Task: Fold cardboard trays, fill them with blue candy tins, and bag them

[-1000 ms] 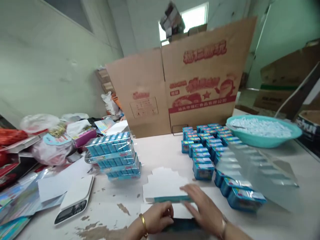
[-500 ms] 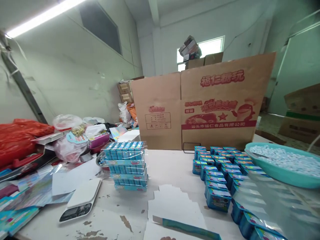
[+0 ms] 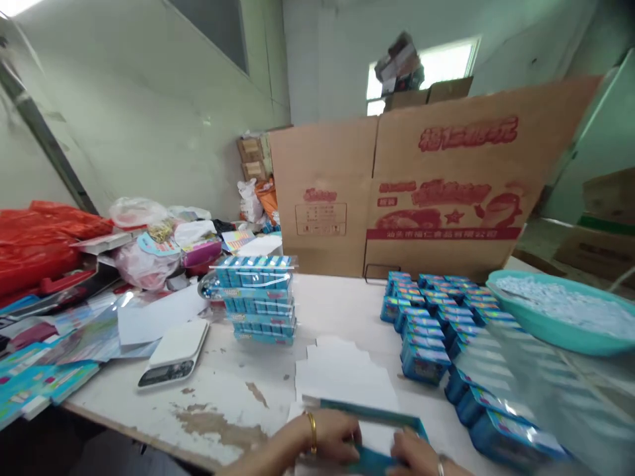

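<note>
My left hand (image 3: 335, 435) and right hand (image 3: 415, 453) curl over a white-and-blue card tray (image 3: 370, 413) at bottom center of the frame, seemingly steadying its folded walls; whether either pinches it, I cannot tell.

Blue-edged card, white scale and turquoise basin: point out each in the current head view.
Blue-edged card (image 3: 374, 413): head view, on its far blue edge.
White scale (image 3: 181, 343): head view, on its weighing plate.
Turquoise basin (image 3: 542, 325): head view, on its outer wall.

Two hands (image 3: 336, 435) (image 3: 415, 453), one blue-edged tray (image 3: 380, 414), three stacked packs (image 3: 258, 305), one scale (image 3: 178, 345), one basin (image 3: 555, 330), over dozen blue tubs (image 3: 424, 365).
</note>
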`<state>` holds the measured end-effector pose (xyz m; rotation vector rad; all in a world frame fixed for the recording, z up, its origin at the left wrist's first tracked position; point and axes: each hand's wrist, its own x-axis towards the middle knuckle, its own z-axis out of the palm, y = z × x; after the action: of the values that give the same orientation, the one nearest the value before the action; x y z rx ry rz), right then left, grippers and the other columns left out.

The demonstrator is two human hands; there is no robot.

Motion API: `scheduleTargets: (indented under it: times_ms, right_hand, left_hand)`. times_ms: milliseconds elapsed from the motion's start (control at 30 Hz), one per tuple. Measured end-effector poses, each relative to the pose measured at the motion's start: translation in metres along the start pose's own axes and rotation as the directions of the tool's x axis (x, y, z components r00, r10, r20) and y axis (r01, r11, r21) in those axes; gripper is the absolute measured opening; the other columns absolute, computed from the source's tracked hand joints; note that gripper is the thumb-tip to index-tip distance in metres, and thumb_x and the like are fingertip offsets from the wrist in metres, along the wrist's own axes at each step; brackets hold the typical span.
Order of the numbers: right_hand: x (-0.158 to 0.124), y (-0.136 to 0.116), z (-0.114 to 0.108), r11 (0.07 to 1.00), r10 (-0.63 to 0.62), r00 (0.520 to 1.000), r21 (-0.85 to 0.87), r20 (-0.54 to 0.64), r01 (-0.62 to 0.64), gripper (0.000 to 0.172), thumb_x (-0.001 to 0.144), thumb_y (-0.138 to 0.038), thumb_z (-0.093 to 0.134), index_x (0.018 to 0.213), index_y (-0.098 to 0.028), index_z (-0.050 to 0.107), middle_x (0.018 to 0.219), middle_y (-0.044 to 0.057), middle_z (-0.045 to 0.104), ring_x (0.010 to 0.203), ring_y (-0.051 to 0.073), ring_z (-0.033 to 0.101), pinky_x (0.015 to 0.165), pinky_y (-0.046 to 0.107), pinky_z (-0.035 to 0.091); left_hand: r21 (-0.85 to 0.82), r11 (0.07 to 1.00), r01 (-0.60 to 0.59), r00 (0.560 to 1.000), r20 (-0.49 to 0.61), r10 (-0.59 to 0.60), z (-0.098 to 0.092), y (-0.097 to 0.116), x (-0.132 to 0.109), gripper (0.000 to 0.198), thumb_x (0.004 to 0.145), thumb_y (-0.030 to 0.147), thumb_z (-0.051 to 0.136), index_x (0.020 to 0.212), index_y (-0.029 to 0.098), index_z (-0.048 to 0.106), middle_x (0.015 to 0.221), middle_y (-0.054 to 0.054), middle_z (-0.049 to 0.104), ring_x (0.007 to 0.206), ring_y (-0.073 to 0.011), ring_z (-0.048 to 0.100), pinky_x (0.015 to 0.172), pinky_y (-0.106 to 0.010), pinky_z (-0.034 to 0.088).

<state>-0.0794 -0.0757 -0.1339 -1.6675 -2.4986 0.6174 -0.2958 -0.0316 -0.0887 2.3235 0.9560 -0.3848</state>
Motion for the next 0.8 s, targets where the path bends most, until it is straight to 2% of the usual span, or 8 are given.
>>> scheduleTargets:
  times_ms: [100, 233, 300, 400, 533, 600, 667, 800]
  right_hand:
    - [-0.002, -0.005, -0.014, 0.995, 0.064, 0.978, -0.094, 0.199, -0.046, 0.025, 0.078, -0.041, 0.059, 0.080, -0.020, 0.072, 0.091, 0.010, 0.068, 0.088, 0.024, 0.062, 0.074, 0.034, 0.045]
    - [0.001, -0.004, -0.038, 0.978, -0.059, 0.973, -0.183, 0.223, 0.101, 0.025, 0.082, -0.038, 0.058, 0.079, -0.017, 0.071, 0.089, 0.010, 0.068, 0.095, 0.024, 0.058, 0.083, 0.036, 0.041]
    - [0.002, -0.002, -0.052, 0.955, -0.095, 0.980, -0.263, 0.175, 0.140, 0.021, 0.082, -0.033, 0.059, 0.081, -0.015, 0.070, 0.092, 0.011, 0.066, 0.097, 0.025, 0.057, 0.087, 0.038, 0.039]
    - [-0.004, -0.005, -0.068, 0.923, -0.129, 0.992, -0.365, 0.010, 0.124, 0.023, 0.080, -0.023, 0.061, 0.100, -0.013, 0.066, 0.106, 0.014, 0.061, 0.107, 0.026, 0.051, 0.095, 0.042, 0.034]
    - [-0.030, -0.032, -0.054, 0.935, -0.178, 0.975, -0.333, -0.133, 0.126, 0.053, 0.079, -0.021, 0.061, 0.130, -0.016, 0.048, 0.125, 0.016, 0.051, 0.107, 0.027, 0.049, 0.087, 0.039, 0.039]
    - [-0.045, -0.051, -0.034, 0.945, -0.226, 0.964, -0.273, -0.143, 0.181, 0.057, 0.082, -0.029, 0.061, 0.134, -0.018, 0.043, 0.129, 0.015, 0.048, 0.102, 0.026, 0.050, 0.081, 0.037, 0.041]
    - [-0.054, -0.067, -0.013, 0.946, -0.267, 0.953, -0.225, -0.142, 0.232, 0.053, 0.082, -0.041, 0.062, 0.129, -0.019, 0.048, 0.128, 0.015, 0.048, 0.098, 0.025, 0.050, 0.078, 0.036, 0.041]
    - [-0.057, -0.068, 0.008, 0.958, -0.261, 0.947, -0.173, -0.185, 0.230, 0.030, 0.088, -0.044, 0.054, 0.091, -0.015, 0.061, 0.100, 0.012, 0.059, 0.086, 0.023, 0.049, 0.073, 0.033, 0.040]
  left_hand:
    - [0.034, 0.996, 0.080, 0.988, -0.136, -0.075, 0.004, 0.016, -0.010, 0.037, 0.077, 0.029, 0.058, 0.113, 0.021, 0.059, 0.097, -0.007, 0.070, 0.092, -0.0246, 0.064, 0.075, -0.032, 0.047]
    - [-0.057, 0.988, 0.142, 0.954, -0.259, -0.152, 0.020, 0.034, -0.013, 0.029, 0.082, 0.030, 0.055, 0.109, 0.020, 0.058, 0.087, -0.004, 0.069, 0.086, -0.0217, 0.063, 0.075, -0.030, 0.044]
    - [-0.097, 0.983, 0.154, 0.935, -0.309, -0.176, 0.030, 0.046, -0.009, 0.019, 0.086, 0.030, 0.052, 0.099, 0.020, 0.060, 0.084, -0.003, 0.066, 0.082, -0.0191, 0.062, 0.072, -0.028, 0.044]
    - [-0.066, 0.992, 0.107, 0.903, -0.411, -0.125, 0.031, 0.061, -0.003, 0.021, 0.089, 0.035, 0.050, 0.096, 0.018, 0.061, 0.098, -0.006, 0.063, 0.084, -0.0177, 0.060, 0.074, -0.029, 0.045]
    - [0.215, 0.976, 0.028, 0.839, -0.535, 0.094, -0.002, 0.043, -0.017, 0.028, 0.092, 0.024, 0.045, 0.116, 0.020, 0.058, 0.118, -0.012, 0.056, 0.104, -0.0222, 0.055, 0.088, -0.037, 0.043]
    - [0.417, 0.909, -0.015, 0.851, -0.472, 0.230, -0.021, 0.019, -0.032, 0.045, 0.089, 0.010, 0.041, 0.130, 0.027, 0.049, 0.134, -0.011, 0.049, 0.121, -0.0259, 0.045, 0.097, -0.044, 0.037]
    - [0.526, 0.842, -0.121, 0.888, -0.322, 0.329, -0.031, -0.004, -0.046, 0.052, 0.087, 0.007, 0.045, 0.132, 0.032, 0.046, 0.145, -0.007, 0.040, 0.132, -0.0270, 0.035, 0.102, -0.047, 0.032]
    - [0.477, 0.814, -0.330, 0.916, -0.046, 0.398, -0.026, -0.022, -0.054, 0.035, 0.085, 0.015, 0.056, 0.115, 0.032, 0.060, 0.144, -0.002, 0.043, 0.127, -0.0217, 0.043, 0.097, -0.035, 0.039]
